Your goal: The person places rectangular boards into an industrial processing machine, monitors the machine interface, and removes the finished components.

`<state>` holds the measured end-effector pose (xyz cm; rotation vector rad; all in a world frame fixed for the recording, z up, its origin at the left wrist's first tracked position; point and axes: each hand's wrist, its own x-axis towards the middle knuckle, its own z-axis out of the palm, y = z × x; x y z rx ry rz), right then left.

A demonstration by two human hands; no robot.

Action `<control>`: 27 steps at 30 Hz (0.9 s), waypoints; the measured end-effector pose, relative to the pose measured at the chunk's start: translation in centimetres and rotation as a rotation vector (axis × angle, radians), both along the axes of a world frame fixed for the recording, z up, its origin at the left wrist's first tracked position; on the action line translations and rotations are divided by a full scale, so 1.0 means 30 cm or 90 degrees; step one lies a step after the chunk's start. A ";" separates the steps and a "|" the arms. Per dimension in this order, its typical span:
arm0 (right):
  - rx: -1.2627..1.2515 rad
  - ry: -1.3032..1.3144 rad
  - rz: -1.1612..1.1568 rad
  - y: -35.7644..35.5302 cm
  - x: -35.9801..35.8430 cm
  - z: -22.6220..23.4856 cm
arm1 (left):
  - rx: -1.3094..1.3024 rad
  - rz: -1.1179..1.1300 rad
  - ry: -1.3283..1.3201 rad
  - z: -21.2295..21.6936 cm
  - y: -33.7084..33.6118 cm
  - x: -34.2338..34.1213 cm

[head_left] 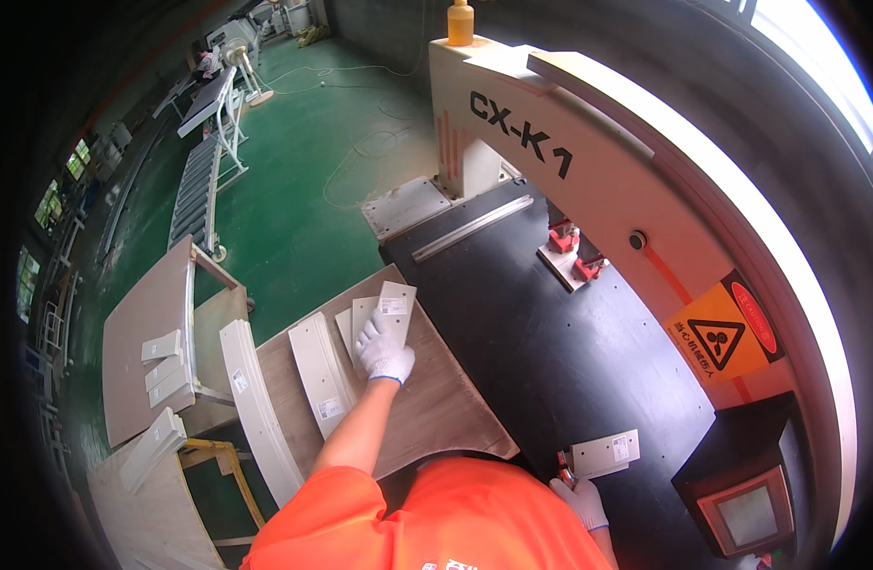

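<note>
My left hand (383, 350), in a white glove, rests on a small pale rectangular panel (396, 303) lying with a few others on a brown board (436, 408). Its fingers lie flat on the panel; a grip cannot be made out. My right hand (580, 499), also gloved, holds another small pale panel (606, 453) with a label at the near edge of the black machine table (531, 342). A small red object (563, 465) sits just left of that panel.
Long pale strips (318, 372) and a curved strip (254, 408) lie on the brown board. A cart (156, 342) at left carries more small panels. A large cream machine arm (569, 142), red clamps (571, 249) and a control screen (745, 513) stand right. Green floor lies beyond.
</note>
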<state>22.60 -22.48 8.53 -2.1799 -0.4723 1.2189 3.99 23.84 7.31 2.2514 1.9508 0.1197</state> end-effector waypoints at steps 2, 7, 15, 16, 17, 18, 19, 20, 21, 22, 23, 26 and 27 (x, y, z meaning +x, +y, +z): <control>0.046 -0.023 -0.017 0.032 -0.038 0.014 | -0.027 -0.111 -0.040 -0.025 -0.096 0.098; 0.029 -0.053 -0.036 0.095 -0.102 0.061 | -0.044 -0.216 -0.173 -0.216 -0.246 0.255; 0.052 -0.040 -0.125 0.015 -0.125 -0.057 | -0.024 -0.192 -0.170 -0.161 -0.011 0.121; 0.041 -0.026 -0.138 0.026 -0.132 -0.050 | -0.014 -0.221 -0.165 -0.148 0.004 0.118; 0.031 -0.012 -0.151 0.036 -0.134 -0.042 | -0.009 -0.239 -0.179 -0.139 -0.010 0.120; 0.009 -0.019 -0.137 0.044 -0.125 -0.031 | -0.004 -0.258 -0.193 -0.129 -0.038 0.129; -0.010 -0.025 -0.121 0.070 -0.109 0.000 | 0.003 -0.275 -0.205 -0.104 -0.073 0.136; -0.031 -0.033 -0.109 0.090 -0.091 0.033 | 0.000 -0.312 -0.232 -0.074 -0.134 0.154; -0.046 -0.044 -0.090 0.114 -0.078 0.066 | 0.024 -0.343 -0.240 -0.086 -0.202 0.167; -0.062 -0.056 -0.073 0.139 -0.068 0.098 | -0.011 -0.373 -0.239 -0.095 -0.273 0.184; -0.078 -0.068 -0.055 0.154 -0.063 0.114 | -0.025 -0.389 -0.234 -0.099 -0.352 0.214; -0.081 -0.091 -0.034 0.154 -0.057 0.077 | -0.073 -0.411 -0.208 -0.193 -0.518 0.308; -0.064 -0.100 -0.040 0.157 -0.058 0.076 | -0.106 -0.407 -0.203 -0.216 -0.537 0.329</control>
